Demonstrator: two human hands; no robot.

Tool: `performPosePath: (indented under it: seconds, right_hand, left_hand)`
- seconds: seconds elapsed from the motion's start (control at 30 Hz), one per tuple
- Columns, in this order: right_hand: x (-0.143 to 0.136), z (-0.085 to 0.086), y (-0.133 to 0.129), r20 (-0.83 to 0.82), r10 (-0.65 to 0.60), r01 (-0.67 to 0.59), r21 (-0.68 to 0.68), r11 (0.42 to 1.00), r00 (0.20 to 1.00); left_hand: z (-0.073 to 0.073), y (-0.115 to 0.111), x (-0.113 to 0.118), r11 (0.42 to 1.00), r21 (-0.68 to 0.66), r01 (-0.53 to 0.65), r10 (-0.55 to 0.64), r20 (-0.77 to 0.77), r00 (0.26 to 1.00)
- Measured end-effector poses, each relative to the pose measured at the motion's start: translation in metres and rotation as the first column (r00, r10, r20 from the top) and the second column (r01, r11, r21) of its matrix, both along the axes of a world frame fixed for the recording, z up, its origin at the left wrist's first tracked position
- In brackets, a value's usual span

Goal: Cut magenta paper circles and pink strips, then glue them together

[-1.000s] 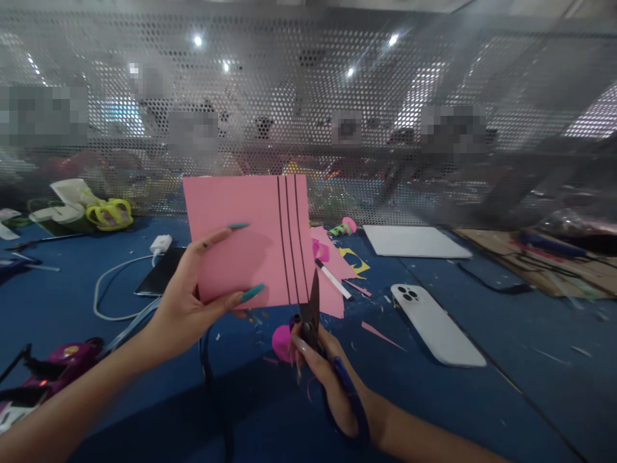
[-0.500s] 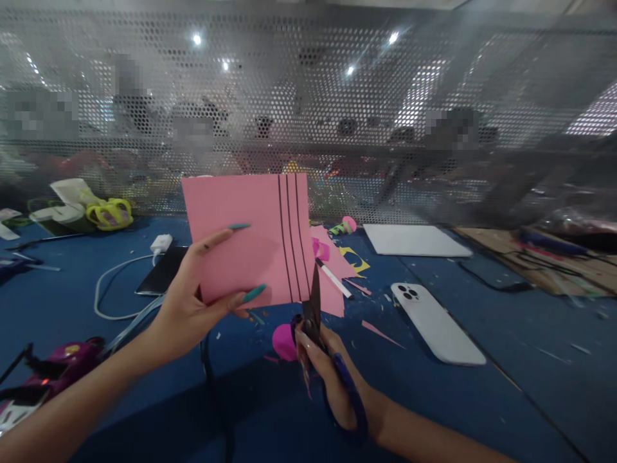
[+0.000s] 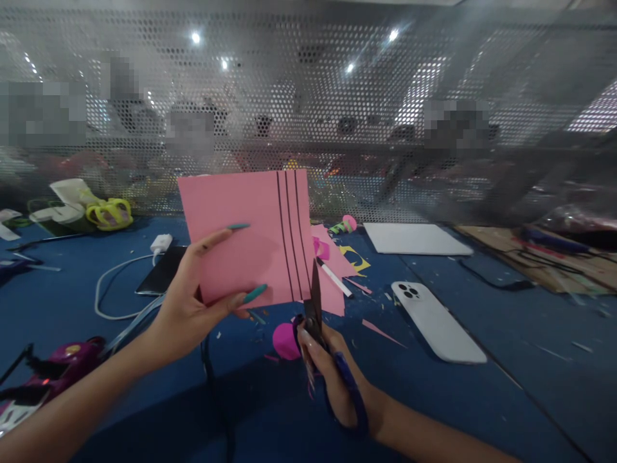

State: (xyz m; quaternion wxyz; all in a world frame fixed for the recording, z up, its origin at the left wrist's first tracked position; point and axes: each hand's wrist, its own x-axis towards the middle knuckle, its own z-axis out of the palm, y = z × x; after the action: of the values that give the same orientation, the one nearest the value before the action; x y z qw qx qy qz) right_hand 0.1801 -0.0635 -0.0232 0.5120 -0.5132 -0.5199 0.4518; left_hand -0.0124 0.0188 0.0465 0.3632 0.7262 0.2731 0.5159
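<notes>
we hold the pink sheet [image 3: 245, 235] upright above the blue table [image 3: 482, 399], and everything else sits around that sheet. its lower edge hangs clear of the tabletop, with open air under it; its top edge stands in front of the perforated metal screen [image 3: 337, 96] at the back. three black lines run down the sheet near its right edge. the scissors [image 3: 315, 315] meet the lower edge at the rightmost line, blades pointing up and nearly together. right of the sheet the table opens out: a white phone [image 3: 436, 321] lies flat, well apart, and a white board [image 3: 414, 239] farther back. behind the sheet's right edge lie pink and yellow scraps [image 3: 344, 260] and a white marker [image 3: 333, 278]. left of the sheet, a white cable [image 3: 108, 283] loops on the table.

our left hand [image 3: 193, 302] comes from the lower left, thumb pressed on the front face and fingers behind, pinching the sheet. our right hand [image 3: 330, 373] sits below the sheet, fingers curled through the blue handles, gripping the scissors.
</notes>
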Motion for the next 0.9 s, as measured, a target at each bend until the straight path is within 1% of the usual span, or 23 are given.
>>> performPosePath:
  seconds: [0.13,0.37,0.53,0.73,0.9]
  right_hand:
    - [-0.0011,-0.0001,0.0010,0.035,0.029,-0.029,0.019,0.999,0.999]
    - [-0.0046,0.0005,0.0027,-0.001,0.087,-0.087,0.016,0.996,0.996]
    - [-0.0049,-0.0030,0.0028,-0.053,0.139,-0.139,0.007,0.990,0.989]
    - [-0.0057,-0.0002,0.0037,-0.034,0.140,-0.137,0.080,0.987,0.990]
    - [-0.0065,0.0016,0.0041,-0.017,0.117,-0.116,0.080,0.990,0.993]
  left_hand:
    - [-0.0002,-0.0003,0.0003,1.000,0.018,-0.015,0.016,-0.010,1.000]
    - [0.0009,-0.0024,0.0005,1.000,0.002,-0.002,0.002,-0.005,1.000]
    - [0.0010,-0.0021,-0.0009,1.000,0.007,0.011,-0.011,-0.008,1.000]
    - [0.0015,-0.0033,0.0000,1.000,0.004,-0.008,0.008,-0.022,1.000]
    - [0.0012,-0.0032,0.0003,1.000,0.009,-0.013,0.013,-0.010,1.000]
